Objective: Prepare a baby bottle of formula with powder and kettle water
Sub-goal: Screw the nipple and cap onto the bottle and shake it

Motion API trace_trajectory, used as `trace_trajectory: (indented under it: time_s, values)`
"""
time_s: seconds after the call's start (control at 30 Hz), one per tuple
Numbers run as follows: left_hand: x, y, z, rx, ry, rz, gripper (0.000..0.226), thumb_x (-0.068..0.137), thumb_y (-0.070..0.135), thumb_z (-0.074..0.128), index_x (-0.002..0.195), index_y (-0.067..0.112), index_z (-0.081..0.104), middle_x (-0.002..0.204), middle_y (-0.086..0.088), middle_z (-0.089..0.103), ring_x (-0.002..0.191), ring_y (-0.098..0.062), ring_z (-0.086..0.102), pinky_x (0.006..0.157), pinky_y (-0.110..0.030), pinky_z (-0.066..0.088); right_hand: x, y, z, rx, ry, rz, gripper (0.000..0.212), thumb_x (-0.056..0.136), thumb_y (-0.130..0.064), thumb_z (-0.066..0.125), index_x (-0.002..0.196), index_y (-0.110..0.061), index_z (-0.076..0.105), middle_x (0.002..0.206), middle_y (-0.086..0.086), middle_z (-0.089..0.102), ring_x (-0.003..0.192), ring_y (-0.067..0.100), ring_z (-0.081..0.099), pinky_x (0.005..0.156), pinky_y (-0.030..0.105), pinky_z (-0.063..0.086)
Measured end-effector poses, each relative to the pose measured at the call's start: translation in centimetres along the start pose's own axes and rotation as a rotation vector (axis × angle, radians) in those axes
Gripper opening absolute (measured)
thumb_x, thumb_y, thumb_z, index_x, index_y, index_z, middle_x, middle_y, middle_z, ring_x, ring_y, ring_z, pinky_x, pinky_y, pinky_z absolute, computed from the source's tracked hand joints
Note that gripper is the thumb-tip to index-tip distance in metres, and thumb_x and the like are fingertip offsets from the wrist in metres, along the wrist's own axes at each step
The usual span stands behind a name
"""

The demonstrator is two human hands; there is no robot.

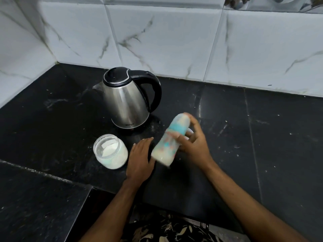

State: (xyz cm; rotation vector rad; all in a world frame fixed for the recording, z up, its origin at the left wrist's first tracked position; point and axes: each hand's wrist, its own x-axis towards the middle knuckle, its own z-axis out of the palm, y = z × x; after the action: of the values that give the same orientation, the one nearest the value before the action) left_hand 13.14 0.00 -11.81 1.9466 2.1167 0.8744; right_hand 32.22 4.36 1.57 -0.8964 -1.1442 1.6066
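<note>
My right hand (194, 144) grips a baby bottle (168, 142) with a teal collar and clear cap. The bottle is tilted, cap pointing up and away, and blurred by motion. Milky white liquid fills its lower part. My left hand (139, 158) rests flat on the black counter just left of the bottle's base, fingers apart, holding nothing. A steel kettle (125, 102) with a black lid and handle stands behind the hands. An open glass jar of white powder (111, 151) sits left of my left hand.
The black stone counter (262, 137) runs along a white marble-tiled wall (174, 41), meeting a corner at the left. White powder specks dot the counter. A small light object (190, 131) lies partly hidden behind my right hand. The counter's front edge steps down at lower left.
</note>
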Motion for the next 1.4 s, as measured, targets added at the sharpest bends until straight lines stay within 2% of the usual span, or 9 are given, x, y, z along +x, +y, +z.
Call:
trace_trajectory:
  time_s: [0.13, 0.3, 0.47, 0.67, 0.83, 1.0, 1.2, 1.33, 1.4]
  values:
    - [-0.1, 0.9, -0.5, -0.021, 0.056, -0.010, 0.052, 0.094, 0.042, 0.047, 0.139, 0.016, 0.051, 0.138, -0.003, 0.057, 0.131, -0.020, 0.048, 0.116, -0.044, 0.029, 1.2, -0.6, -0.5, 0.197, 0.205, -0.015, 0.061, 0.082, -0.025, 0.077, 0.133, -0.032, 0.045, 0.106, -0.002, 0.070, 0.101, 0.026, 0.069, 0.071, 0.042, 0.059]
    - [0.4, -0.9, 0.3, 0.077, -0.098, 0.007, 0.058, 0.089, 0.050, 0.058, 0.141, 0.026, 0.047, 0.137, 0.008, 0.055, 0.130, -0.013, 0.049, 0.114, -0.042, 0.031, -1.8, 0.1, 0.9, -0.137, -0.234, -0.034, 0.070, 0.078, -0.003, 0.076, 0.135, -0.022, 0.040, 0.106, -0.019, 0.070, 0.094, 0.013, 0.071, 0.074, 0.029, 0.059]
    - [-0.1, 0.8, -0.4, -0.035, 0.027, -0.020, 0.050, 0.094, 0.039, 0.050, 0.139, 0.017, 0.050, 0.139, -0.001, 0.056, 0.131, -0.020, 0.049, 0.117, -0.046, 0.030, 0.9, -0.7, -0.3, 0.223, 0.192, 0.028, 0.069, 0.078, -0.024, 0.079, 0.137, -0.027, 0.043, 0.100, -0.007, 0.072, 0.095, 0.020, 0.071, 0.075, 0.047, 0.058]
    - [0.3, -0.5, 0.1, 0.050, -0.067, 0.013, 0.061, 0.086, 0.045, 0.065, 0.140, 0.022, 0.049, 0.136, 0.004, 0.056, 0.129, -0.017, 0.051, 0.114, -0.044, 0.033, -1.4, 0.0, 0.8, -0.048, -0.174, 0.003, 0.072, 0.074, -0.011, 0.080, 0.134, -0.024, 0.042, 0.106, -0.009, 0.072, 0.093, 0.016, 0.071, 0.071, 0.031, 0.059]
    - [-0.1, 1.1, -0.7, -0.026, 0.026, -0.029, 0.053, 0.094, 0.044, 0.044, 0.139, 0.017, 0.050, 0.139, -0.001, 0.056, 0.132, -0.019, 0.048, 0.117, -0.046, 0.030, 1.4, -0.4, -0.7, 0.261, 0.223, 0.016, 0.064, 0.079, -0.025, 0.079, 0.133, -0.028, 0.046, 0.113, 0.004, 0.069, 0.098, 0.026, 0.069, 0.068, 0.041, 0.058]
    - [0.2, -1.0, 0.4, 0.073, -0.093, 0.010, 0.063, 0.086, 0.041, 0.067, 0.143, 0.022, 0.045, 0.141, 0.003, 0.053, 0.133, -0.019, 0.048, 0.116, -0.047, 0.030, -1.2, 0.4, 0.0, -0.075, -0.188, -0.029, 0.071, 0.078, -0.001, 0.079, 0.135, -0.023, 0.042, 0.112, -0.006, 0.068, 0.096, 0.018, 0.070, 0.073, 0.033, 0.059]
    - [0.0, 1.1, -0.7, -0.021, 0.012, -0.026, 0.053, 0.095, 0.043, 0.045, 0.140, 0.017, 0.050, 0.140, -0.002, 0.056, 0.133, -0.021, 0.048, 0.117, -0.047, 0.030, 1.5, -0.3, -1.5, 0.279, 0.236, 0.003, 0.071, 0.078, -0.022, 0.079, 0.137, -0.027, 0.042, 0.106, 0.003, 0.070, 0.096, 0.025, 0.069, 0.065, 0.038, 0.057]
    - [0.1, -0.2, 0.0, 0.021, -0.027, 0.003, 0.061, 0.087, 0.034, 0.068, 0.141, 0.019, 0.047, 0.140, -0.001, 0.055, 0.131, -0.022, 0.051, 0.115, -0.046, 0.030, -0.7, 0.7, -0.4, -0.015, -0.081, 0.004, 0.066, 0.076, -0.017, 0.082, 0.131, -0.031, 0.046, 0.119, 0.003, 0.064, 0.103, 0.026, 0.069, 0.069, 0.037, 0.060]
    - [0.0, 0.0, -0.1, -0.001, -0.021, -0.001, 0.059, 0.088, 0.035, 0.064, 0.142, 0.018, 0.047, 0.141, -0.001, 0.055, 0.132, -0.022, 0.050, 0.115, -0.047, 0.030, -0.3, 0.7, -0.5, -0.022, -0.075, -0.018, 0.068, 0.074, -0.020, 0.085, 0.130, -0.032, 0.048, 0.122, 0.008, 0.062, 0.104, 0.028, 0.068, 0.071, 0.041, 0.060]
